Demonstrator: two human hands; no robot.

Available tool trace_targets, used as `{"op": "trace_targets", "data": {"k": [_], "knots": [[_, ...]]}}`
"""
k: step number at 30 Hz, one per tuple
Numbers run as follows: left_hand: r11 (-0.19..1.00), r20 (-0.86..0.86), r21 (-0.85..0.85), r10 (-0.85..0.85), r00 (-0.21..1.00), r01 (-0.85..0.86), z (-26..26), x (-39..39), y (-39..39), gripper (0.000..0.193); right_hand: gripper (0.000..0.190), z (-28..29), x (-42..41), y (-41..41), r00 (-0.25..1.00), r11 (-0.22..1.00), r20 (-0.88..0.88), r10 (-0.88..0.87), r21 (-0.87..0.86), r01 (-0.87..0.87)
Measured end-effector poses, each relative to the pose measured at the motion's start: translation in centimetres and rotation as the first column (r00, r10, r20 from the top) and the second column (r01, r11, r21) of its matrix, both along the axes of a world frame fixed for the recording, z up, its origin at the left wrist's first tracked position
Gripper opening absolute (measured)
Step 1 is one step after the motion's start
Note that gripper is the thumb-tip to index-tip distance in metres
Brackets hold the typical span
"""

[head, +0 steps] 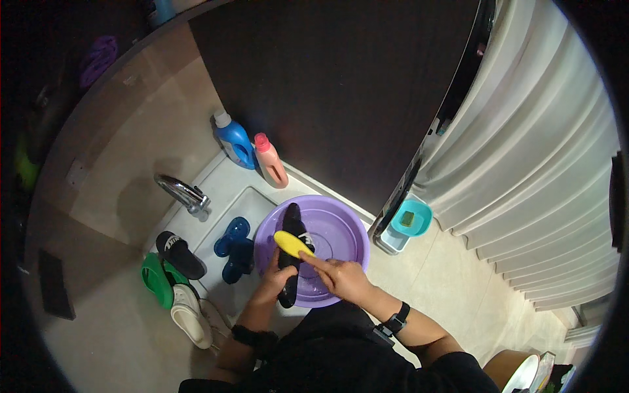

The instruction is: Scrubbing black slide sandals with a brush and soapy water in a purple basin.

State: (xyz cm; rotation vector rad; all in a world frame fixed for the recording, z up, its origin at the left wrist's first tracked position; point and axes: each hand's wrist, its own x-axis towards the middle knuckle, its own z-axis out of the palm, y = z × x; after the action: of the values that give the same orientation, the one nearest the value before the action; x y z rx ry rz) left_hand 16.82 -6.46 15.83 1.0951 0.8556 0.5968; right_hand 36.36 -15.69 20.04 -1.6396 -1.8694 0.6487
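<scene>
My left hand [279, 277] grips a black slide sandal [292, 218] near its lower end. The sandal is held on its side over a purple plastic basin [362, 248], and part of a white logo shows on its strap. In my right hand [344, 279] is a yellow brush [290, 244], which lies across the sandal's middle with my index finger stretched along it. The brush's bristles are hidden from above. Wet spots shine inside the basin, whose inner wall and ringed bottom are visible.
A white sink [211, 250] left of the basin holds dark blue slippers [235, 233], beneath a chrome faucet [184, 193]. Another black slide [181, 255], green clogs [157, 280] and white clogs [190, 322] crowd its left rim. Blue [235, 142] and pink bottles [271, 162] stand behind.
</scene>
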Motion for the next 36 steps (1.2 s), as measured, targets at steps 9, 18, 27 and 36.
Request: {"op": "trace_targets", "data": {"k": [9, 18, 27, 36], "knots": [[0.982, 0.024, -0.004, -0.191, 0.981, 0.191, 0.3, -1.3, -0.1, 0.091, 0.045, -1.5, 3.2, 2.9, 0.875, 0.961, -0.396, -0.277, -0.103, 0.257], [0.956, 0.198, -0.176, -0.2, 0.96, 0.235, 0.9, -1.2, 0.7, 0.07, 0.044, -2.5, 4.6, 2.0, 0.932, 0.976, -0.311, -0.186, 0.046, 0.211], [0.951, -0.087, 0.0, -0.307, 0.948, 0.308, 1.0, -4.6, 4.5, 0.051, 0.04, -2.8, 8.5, -0.2, 0.997, 0.986, 0.004, -0.075, 0.15, 0.074], [0.875, -0.253, 0.044, -0.457, 0.853, 0.482, 0.9, -5.7, 7.6, 0.054, 0.039, -2.7, 4.5, 1.0, 0.989, 0.973, -0.148, -0.021, 0.224, 0.055]]}}
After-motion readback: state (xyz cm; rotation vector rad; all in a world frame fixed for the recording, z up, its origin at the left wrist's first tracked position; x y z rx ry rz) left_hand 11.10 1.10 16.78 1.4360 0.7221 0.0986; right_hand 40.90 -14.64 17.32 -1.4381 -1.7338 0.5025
